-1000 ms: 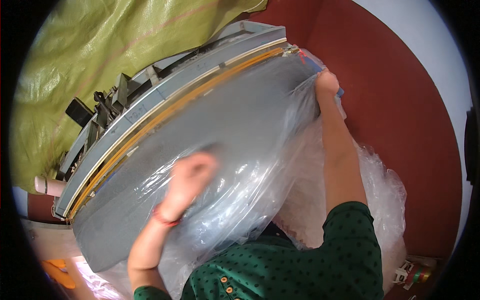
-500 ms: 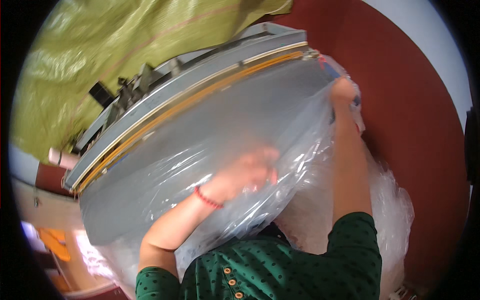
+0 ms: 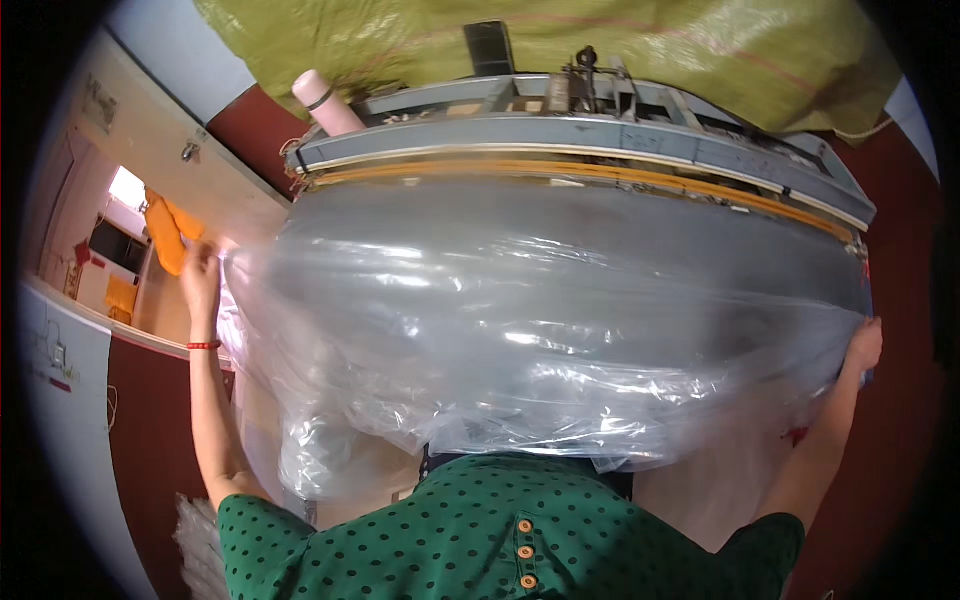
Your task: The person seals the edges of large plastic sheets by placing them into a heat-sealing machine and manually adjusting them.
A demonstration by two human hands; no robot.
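Observation:
A wide sheet of clear plastic film (image 3: 560, 330) stretches across in front of me, wrinkled and shiny along its near edge. My left hand (image 3: 200, 278), with a red bracelet at the wrist, is closed at the film's left corner and pulls it out to the side. At the far right, my right hand (image 3: 864, 343) grips the film's other corner, with its fingers wrapped round the edge. Beyond the film runs a long grey metal frame (image 3: 560, 145) with an orange strip (image 3: 600, 173) along its near side. The film's far edge lies beside that strip.
A pink bottle (image 3: 328, 103) and a black phone-like slab (image 3: 488, 48) stand by the frame. A metal mechanism (image 3: 600, 85) sits on it. Yellow-green sheeting (image 3: 700, 40) hangs behind. At left is a doorway with a pale door (image 3: 190, 150). More crumpled film (image 3: 320, 450) hangs low.
My view has swung left. My left hand has moved from over the middle of the film to its left corner. My right hand still holds the right side, and the film is spread wide.

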